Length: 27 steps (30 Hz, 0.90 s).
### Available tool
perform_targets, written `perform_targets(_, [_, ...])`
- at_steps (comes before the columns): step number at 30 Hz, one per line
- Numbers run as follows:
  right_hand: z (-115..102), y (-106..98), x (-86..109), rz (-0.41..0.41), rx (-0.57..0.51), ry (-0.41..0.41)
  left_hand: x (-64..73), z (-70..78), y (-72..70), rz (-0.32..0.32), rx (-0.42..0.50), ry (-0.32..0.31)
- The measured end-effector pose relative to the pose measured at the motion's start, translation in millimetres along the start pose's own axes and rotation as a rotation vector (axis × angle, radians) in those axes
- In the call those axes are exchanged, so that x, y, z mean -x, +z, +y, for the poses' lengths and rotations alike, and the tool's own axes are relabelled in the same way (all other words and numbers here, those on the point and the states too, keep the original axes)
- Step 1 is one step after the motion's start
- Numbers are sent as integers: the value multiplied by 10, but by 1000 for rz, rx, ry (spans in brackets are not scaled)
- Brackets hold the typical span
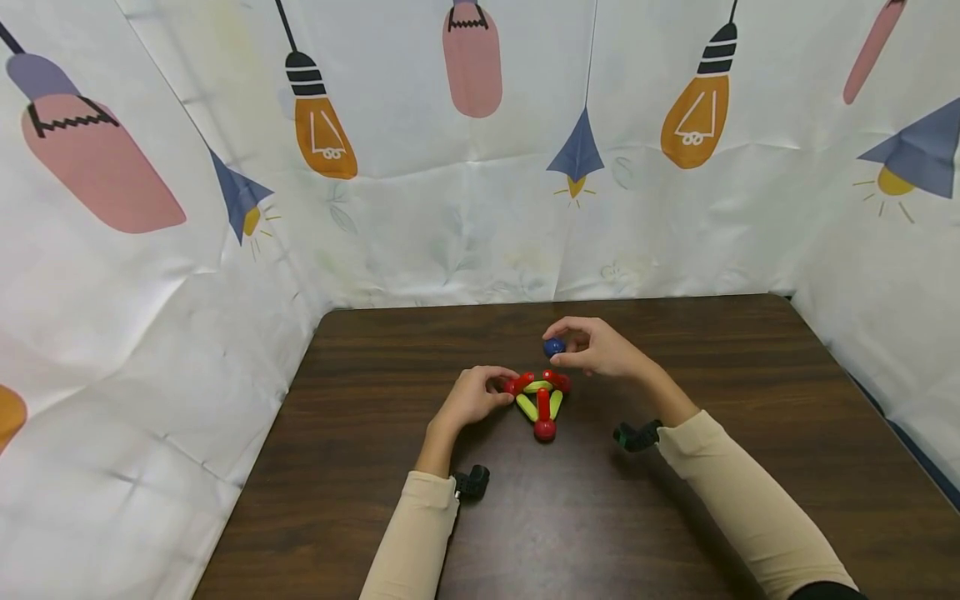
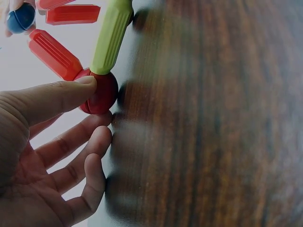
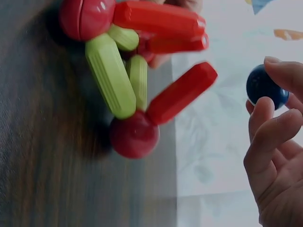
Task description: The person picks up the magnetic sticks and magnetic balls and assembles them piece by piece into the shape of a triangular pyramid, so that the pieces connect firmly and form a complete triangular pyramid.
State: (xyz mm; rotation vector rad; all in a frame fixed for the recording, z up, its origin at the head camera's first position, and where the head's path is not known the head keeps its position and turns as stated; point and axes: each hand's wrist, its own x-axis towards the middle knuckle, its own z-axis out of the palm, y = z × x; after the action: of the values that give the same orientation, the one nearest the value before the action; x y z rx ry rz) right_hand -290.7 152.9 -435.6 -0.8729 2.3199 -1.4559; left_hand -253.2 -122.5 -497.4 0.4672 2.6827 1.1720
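A triangular frame of yellow-green rods [image 3: 109,75] joined by red balls [image 1: 545,431] stands on the table. From each corner ball a red rod [image 3: 182,93] slants up and inward, their upper ends close together. My left hand [image 1: 472,396] pinches the left corner's red ball [image 2: 106,92], thumb on its near side and fingers around behind. Beyond and above the frame, my right hand [image 1: 600,346] holds a dark blue ball [image 3: 265,89] between thumb and fingertips. That ball is apart from the red rods in the right wrist view.
The dark wooden table [image 1: 337,467] reaches back to a white curtain [image 1: 465,225] printed with lamps, which also hangs along both sides. A small black wrist camera [image 1: 472,482] sits on the left wrist, another black camera [image 1: 637,437] on the right.
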Motion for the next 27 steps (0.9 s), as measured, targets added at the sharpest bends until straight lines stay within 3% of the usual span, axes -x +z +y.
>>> perform_targets(15, [-20, 257, -9, -62, 120, -37, 1, -8, -17, -1, -1, 17])
perform_targets(27, [36, 291, 9, -59, 163, -63, -12, -15, 5, 0, 3, 9])
